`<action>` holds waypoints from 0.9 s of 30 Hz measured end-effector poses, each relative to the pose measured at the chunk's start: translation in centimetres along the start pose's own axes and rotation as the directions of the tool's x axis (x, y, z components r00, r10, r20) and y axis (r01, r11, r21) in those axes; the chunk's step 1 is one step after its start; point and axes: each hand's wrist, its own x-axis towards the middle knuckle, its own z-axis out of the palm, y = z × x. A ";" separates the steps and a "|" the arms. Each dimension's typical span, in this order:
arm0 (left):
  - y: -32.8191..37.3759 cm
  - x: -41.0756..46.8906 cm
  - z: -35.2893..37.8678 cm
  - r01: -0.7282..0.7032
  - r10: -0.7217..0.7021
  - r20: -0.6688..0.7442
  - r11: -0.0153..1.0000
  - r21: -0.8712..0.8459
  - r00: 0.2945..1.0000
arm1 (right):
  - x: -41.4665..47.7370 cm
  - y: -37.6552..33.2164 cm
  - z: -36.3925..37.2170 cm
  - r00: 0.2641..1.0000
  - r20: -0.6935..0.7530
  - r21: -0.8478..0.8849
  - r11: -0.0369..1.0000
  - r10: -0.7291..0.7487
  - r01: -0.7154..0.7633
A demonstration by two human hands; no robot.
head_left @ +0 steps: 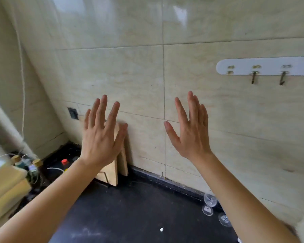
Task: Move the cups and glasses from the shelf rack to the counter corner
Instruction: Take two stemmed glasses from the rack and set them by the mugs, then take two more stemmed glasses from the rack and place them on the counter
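I see two wine glasses (210, 204) on the dark table (130, 207) by the wall, low & right of my right hand (191, 130), well apart from it. Left hand (100, 137) & right hand both raised, fingers spread wide, holding nothing, backs toward me.

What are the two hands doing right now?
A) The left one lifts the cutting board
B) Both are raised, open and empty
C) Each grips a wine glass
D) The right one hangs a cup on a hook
B: the left hand and right hand are up with fingers spread, holding nothing; a wine glass stands untouched on the counter.
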 end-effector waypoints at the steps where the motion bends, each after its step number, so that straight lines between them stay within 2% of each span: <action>1: -1.5 -1.2 -1.9 0.021 -0.022 0.005 0.999 0.039 1.000 | 0.4 -2.2 0.5 1.000 0.008 0.029 0.999 -0.025 0.025; 8: -12.3 -9.6 -14.8 0.225 -0.229 -0.013 0.943 0.247 0.973 | 2.0 -20.2 1.5 0.977 0.011 0.234 0.951 -0.211 0.203; 13: -22.0 -19.1 -27.8 0.308 -0.283 -0.124 0.879 0.364 0.951 | 1.2 -38.7 1.7 0.932 -0.097 0.362 0.860 -0.348 0.359; 14: -24.8 -22.4 -32.0 0.351 -0.321 -0.142 0.844 0.406 0.936 | 0.3 -44.7 1.6 0.917 -0.123 0.396 0.828 -0.380 0.396; 17: -29.3 -28.1 -38.8 0.380 -0.351 -0.151 0.798 0.468 0.924 | -1.3 -54.6 2.0 0.914 -0.115 0.469 0.790 -0.389 0.396; 21: -35.2 -39.0 -51.7 0.519 -0.500 -0.203 0.646 0.559 0.842 | -5.9 -73.5 0.5 0.835 -0.163 0.605 0.615 -0.525 0.505; 27: -40.6 -50.2 -65.1 0.619 -0.607 -0.307 0.409 0.671 0.733 | -11.1 -93.2 -2.7 0.749 -0.231 0.734 0.394 -0.621 0.553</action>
